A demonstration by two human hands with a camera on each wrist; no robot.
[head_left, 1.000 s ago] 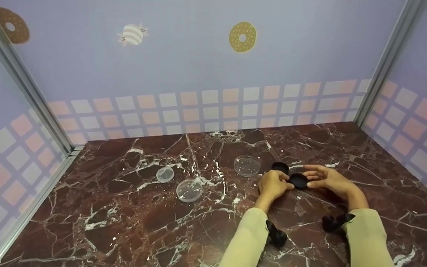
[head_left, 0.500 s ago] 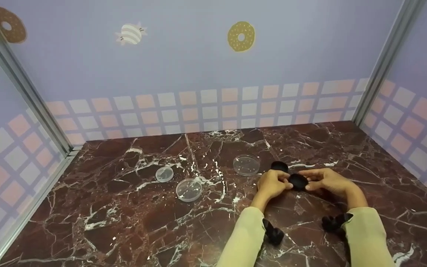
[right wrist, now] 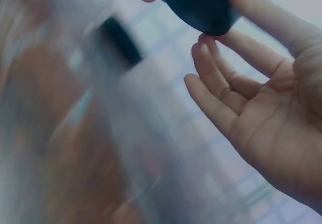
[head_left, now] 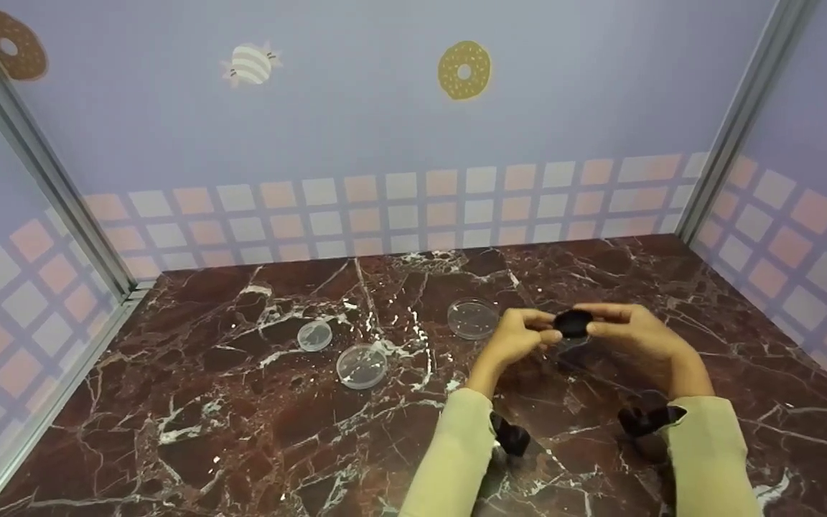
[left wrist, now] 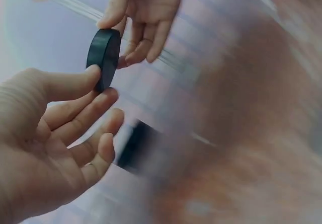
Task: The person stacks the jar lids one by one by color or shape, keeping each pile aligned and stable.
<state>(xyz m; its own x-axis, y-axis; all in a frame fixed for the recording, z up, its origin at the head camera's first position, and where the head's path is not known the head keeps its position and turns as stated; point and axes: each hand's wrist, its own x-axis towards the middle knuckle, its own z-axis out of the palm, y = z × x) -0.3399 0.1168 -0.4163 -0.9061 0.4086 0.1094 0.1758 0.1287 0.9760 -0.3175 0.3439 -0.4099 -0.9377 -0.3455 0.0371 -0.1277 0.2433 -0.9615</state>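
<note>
Both hands hold a small black round disc (head_left: 573,324) with a thick rim, raised over the marble table. Its left side is pinched between the thumb and fingers of my left hand (head_left: 510,340). On the other side, my right hand (head_left: 639,335) pinches it the same way. The left wrist view shows the disc (left wrist: 99,52) tilted nearly on edge, with the left thumb on its rim. Close up in the right wrist view, the disc (right wrist: 196,5) is cut off by the top edge. The second black round piece seen earlier is hidden around the left hand in the head view.
Three clear round dishes lie on the marble table (head_left: 255,431): one dish (head_left: 473,319) near the left hand, another dish (head_left: 362,368) and a smaller one (head_left: 314,335) further left. A blurred dark shape (left wrist: 136,146) shows below the disc. Patterned walls (head_left: 356,129) enclose the table.
Both hands have lifted the black disc up and away from the body, and it has tilted. The right fingers closed in on it from looser contact. The clear dishes stay put.
</note>
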